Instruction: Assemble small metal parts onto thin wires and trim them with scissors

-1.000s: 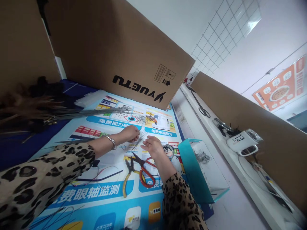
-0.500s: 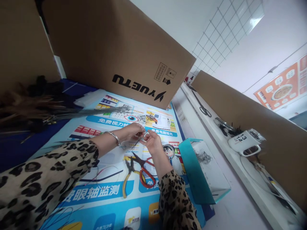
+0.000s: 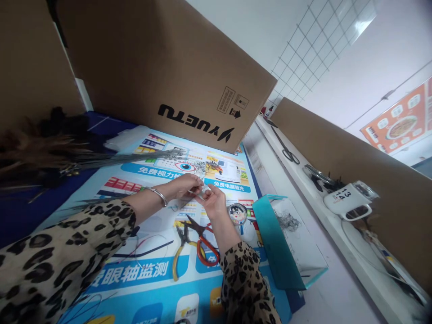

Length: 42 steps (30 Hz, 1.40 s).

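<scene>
My left hand point(image 3: 187, 184) and my right hand point(image 3: 214, 200) meet over the middle of the printed mat. Both sets of fingers are closed in a pinch around something thin and pale, wire-like; its exact kind is too small to tell. Just below my hands lie pliers with yellow handles point(image 3: 177, 261) and red-handled scissors point(image 3: 206, 252), their tips close together. A small heap of fine wire bits point(image 3: 202, 167) lies beyond my fingertips. Beside my right wrist sits a small round tin point(image 3: 237, 214).
A bundle of long thin wires point(image 3: 135, 157) with dark feathery material point(image 3: 37, 144) lies at left. A large cardboard box point(image 3: 189, 76) stands behind. At right are a teal-and-white box point(image 3: 280, 247) with tangled wire inside and a ledge holding a white mug point(image 3: 344, 202) and black scissors point(image 3: 289, 154).
My hands stay together in nearly the same place, with the fingers shifting slightly. The dark strand that hung below them shows less clearly now. The view has moved a little.
</scene>
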Tool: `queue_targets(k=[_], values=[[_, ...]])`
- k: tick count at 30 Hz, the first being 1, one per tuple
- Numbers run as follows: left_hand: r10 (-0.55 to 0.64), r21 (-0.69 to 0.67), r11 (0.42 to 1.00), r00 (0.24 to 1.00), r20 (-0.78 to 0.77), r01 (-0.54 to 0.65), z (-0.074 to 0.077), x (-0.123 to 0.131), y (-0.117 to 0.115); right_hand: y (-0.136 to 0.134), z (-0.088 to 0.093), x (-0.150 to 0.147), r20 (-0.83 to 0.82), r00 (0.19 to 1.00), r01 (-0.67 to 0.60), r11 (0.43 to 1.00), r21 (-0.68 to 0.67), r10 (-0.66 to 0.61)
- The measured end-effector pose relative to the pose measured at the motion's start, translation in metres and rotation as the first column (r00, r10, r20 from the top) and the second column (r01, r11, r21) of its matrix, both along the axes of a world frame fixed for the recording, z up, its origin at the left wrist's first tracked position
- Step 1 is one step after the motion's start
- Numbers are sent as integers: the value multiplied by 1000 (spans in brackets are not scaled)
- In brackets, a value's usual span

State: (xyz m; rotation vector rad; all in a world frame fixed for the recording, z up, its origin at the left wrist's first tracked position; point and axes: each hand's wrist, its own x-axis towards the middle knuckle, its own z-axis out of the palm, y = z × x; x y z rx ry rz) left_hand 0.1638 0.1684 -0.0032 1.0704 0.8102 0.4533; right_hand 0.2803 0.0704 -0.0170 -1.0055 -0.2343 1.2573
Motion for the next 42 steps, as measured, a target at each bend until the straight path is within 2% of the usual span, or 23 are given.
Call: queue_targets(k=[8, 15, 22, 26, 33, 42], values=[[69, -1, 998, 996, 61, -69, -12, -6, -2, 2, -8, -4, 45, 998, 43, 999, 2, -43], [184, -34, 983, 969, 164, -181, -22, -9, -12, 3, -19, -15, 142, 985, 97, 995, 26, -100], [345, -100, 939, 893, 291, -330, -30, -6, -29, 6, -32, -27, 251, 940, 208, 971, 114, -231], [435, -154, 900, 840, 325, -407, -29, -2, -40, 6, -36, -28, 269, 923, 244, 959, 146, -275], [491, -218, 871, 789, 368, -440, -21, -1, -52, 6, -35, -25, 260, 909, 293, 944, 154, -324], [484, -214, 875, 772, 411, -434, -23, -2, -57, 7, -32, -23, 203, 934, 273, 954, 123, -294]])
